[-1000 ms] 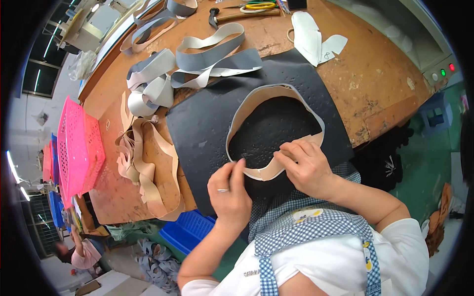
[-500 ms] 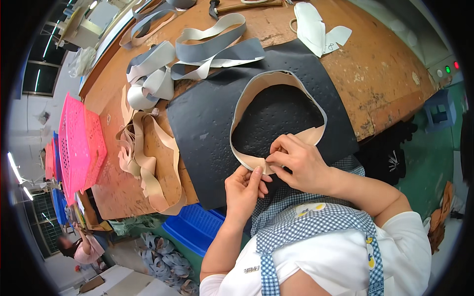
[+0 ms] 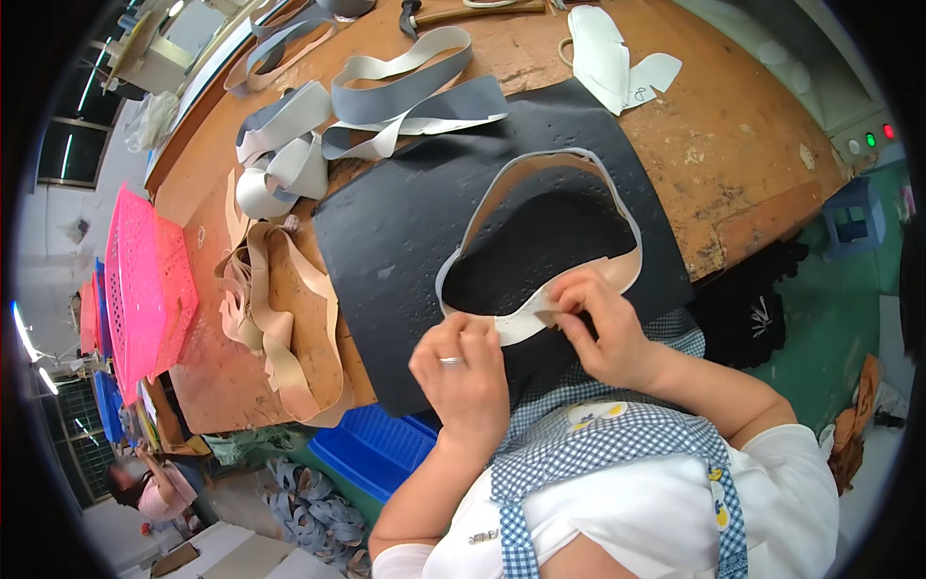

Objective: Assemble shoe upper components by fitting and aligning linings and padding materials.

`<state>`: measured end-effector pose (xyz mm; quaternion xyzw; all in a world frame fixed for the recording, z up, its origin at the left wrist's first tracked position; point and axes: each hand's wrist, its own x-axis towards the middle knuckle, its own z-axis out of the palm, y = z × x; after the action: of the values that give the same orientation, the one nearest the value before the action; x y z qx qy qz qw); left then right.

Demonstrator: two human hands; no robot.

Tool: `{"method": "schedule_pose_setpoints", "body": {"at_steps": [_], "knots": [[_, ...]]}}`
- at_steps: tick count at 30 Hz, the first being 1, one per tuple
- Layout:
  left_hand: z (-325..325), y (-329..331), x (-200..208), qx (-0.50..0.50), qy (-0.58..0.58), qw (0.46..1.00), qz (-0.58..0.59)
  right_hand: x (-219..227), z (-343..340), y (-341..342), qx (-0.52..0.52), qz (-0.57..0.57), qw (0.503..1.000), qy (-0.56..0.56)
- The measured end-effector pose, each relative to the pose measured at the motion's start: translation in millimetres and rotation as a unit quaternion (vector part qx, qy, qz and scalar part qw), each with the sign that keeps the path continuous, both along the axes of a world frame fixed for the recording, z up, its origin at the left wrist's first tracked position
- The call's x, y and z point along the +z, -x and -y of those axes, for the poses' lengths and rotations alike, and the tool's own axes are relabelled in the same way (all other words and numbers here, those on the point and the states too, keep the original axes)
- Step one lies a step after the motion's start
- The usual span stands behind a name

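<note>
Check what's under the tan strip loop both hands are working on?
The tan strip loop lies on a black mat, which covers the wooden bench. Mat shows inside the loop too. Left hand and right hand cover its near edge, so anything beneath there is hidden.

One black mat (image 3: 405, 232), one pink basket (image 3: 145, 289), one hammer (image 3: 453, 12), two hands (image 3: 540, 352)
</note>
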<state>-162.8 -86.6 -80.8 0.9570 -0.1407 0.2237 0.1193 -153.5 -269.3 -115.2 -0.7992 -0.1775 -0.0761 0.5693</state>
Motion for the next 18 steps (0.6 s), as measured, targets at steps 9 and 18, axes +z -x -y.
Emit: {"method": "schedule_pose_setpoints", "body": {"at_steps": [9, 18], "knots": [[-1, -18, -1, -0.263, -0.092, 0.949, -0.146, -5, 15, 1, -0.124, -0.188, 0.945, -0.236], [13, -38, 21, -0.215, 0.111, 0.901, -0.361, -1, 22, 5, -0.028, -0.048, 0.992, -0.113]]}}
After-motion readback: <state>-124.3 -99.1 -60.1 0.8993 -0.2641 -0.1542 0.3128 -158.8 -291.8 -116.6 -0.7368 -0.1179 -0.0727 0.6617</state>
